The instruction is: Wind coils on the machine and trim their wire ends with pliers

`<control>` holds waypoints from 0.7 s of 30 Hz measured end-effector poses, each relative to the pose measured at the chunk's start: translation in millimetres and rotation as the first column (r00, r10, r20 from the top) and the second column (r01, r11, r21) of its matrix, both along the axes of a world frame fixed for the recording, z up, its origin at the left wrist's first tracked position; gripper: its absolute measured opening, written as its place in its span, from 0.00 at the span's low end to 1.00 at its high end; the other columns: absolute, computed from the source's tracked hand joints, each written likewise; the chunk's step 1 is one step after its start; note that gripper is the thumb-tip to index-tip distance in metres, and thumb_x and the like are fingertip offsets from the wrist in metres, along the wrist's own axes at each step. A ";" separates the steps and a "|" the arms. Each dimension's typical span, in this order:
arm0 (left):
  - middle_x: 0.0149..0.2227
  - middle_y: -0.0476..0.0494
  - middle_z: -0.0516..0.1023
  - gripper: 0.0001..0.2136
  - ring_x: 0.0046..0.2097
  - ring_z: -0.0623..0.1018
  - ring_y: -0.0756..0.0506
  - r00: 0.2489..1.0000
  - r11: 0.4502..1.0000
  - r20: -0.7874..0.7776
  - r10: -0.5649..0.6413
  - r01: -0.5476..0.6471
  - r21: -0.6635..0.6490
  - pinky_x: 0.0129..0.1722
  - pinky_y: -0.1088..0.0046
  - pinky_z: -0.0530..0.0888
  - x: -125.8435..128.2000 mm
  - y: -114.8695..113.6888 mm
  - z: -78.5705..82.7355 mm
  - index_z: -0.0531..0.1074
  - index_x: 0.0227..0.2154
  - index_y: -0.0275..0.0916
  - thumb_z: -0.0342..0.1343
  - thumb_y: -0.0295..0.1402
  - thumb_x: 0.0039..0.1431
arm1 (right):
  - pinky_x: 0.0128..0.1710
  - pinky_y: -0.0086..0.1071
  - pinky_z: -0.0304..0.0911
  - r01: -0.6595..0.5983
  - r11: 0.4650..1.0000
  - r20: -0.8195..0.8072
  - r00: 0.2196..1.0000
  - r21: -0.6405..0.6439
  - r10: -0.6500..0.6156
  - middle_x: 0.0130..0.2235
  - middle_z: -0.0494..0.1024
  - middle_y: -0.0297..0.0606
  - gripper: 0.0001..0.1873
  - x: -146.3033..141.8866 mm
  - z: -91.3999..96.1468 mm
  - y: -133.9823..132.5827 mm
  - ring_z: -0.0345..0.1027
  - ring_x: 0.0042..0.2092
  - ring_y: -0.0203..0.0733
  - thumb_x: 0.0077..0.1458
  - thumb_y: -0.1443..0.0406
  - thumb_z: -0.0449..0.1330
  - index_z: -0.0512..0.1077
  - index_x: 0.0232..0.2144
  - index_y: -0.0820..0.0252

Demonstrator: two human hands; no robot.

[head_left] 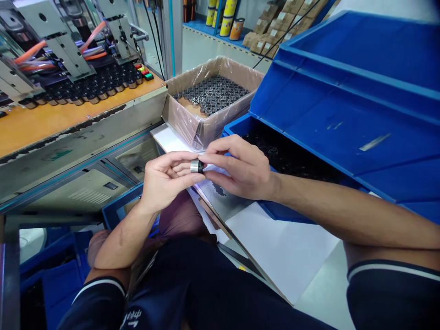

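Note:
A small silver cylinder with a black end piece (195, 166) is held between my two hands, in front of my body. My left hand (165, 178) is closed on its silver side, thumb below and forefinger above. With the fingertips of my right hand (239, 168) I pinch the black end from the right. The fingertips hide part of that end. Just beyond the hands stands a plastic-lined cardboard box (180, 121) holding many small dark, round parts in rows. Close to my right hand is a blue bin (237, 124) with loose black pieces inside.
A large blue crate (347, 78) leans over the bin on the right. At the left, a machine bench (113, 103) carries rows of black-topped, copper-coloured parts and coloured buttons (144, 72). White board (275, 247) lies below my right arm. Blue bins (62, 288) stand low left.

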State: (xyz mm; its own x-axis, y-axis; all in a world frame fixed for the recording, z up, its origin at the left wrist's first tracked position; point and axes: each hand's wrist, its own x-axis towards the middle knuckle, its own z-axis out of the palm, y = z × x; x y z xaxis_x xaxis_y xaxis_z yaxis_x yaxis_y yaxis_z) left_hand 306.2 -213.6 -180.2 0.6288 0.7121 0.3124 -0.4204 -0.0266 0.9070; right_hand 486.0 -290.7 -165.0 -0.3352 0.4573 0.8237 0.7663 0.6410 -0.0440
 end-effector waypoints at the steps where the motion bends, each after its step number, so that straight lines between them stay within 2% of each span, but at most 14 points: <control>1: 0.35 0.49 0.85 0.18 0.36 0.84 0.49 1.000 1.000 0.002 -0.005 0.005 -0.004 0.37 0.81 0.81 -0.1 -0.3 0.1 0.81 0.37 0.42 0.73 0.22 0.40 | 0.38 0.33 0.71 0.003 1.000 0.004 1.000 -0.002 -0.003 0.39 0.75 0.42 0.13 -0.1 0.3 -0.1 0.71 0.41 0.40 0.61 0.65 0.61 0.69 0.49 0.61; 11: 0.34 0.48 0.85 0.17 0.35 0.84 0.48 1.000 0.998 -0.007 -0.017 0.016 -0.065 0.36 0.78 0.81 -0.6 -3.1 5.1 0.81 0.36 0.40 0.73 0.23 0.39 | 0.39 0.35 0.73 -0.028 0.999 0.008 1.000 -0.032 0.028 0.43 0.76 0.46 0.13 -2.0 3.4 -1.0 0.72 0.43 0.41 0.61 0.68 0.60 0.69 0.49 0.62; 17: 0.34 0.48 0.86 0.17 0.36 0.85 0.48 1.000 0.999 -0.006 -0.008 0.008 -0.052 0.36 0.79 0.81 -1.4 -2.7 4.8 0.81 0.36 0.41 0.72 0.21 0.40 | 0.41 0.36 0.73 -0.021 0.998 0.009 1.000 -0.056 0.021 0.44 0.76 0.47 0.15 -3.4 6.6 -2.9 0.72 0.45 0.43 0.60 0.67 0.61 0.69 0.50 0.62; 21: 0.35 0.48 0.86 0.18 0.37 0.85 0.48 1.000 1.000 -0.006 -0.004 0.004 -0.031 0.38 0.80 0.81 -2.9 -1.7 3.5 0.81 0.37 0.41 0.72 0.21 0.40 | 0.40 0.37 0.73 -0.051 0.997 -0.008 0.999 -0.065 0.051 0.43 0.76 0.47 0.13 -3.2 6.5 -2.0 0.73 0.44 0.42 0.60 0.69 0.61 0.70 0.48 0.62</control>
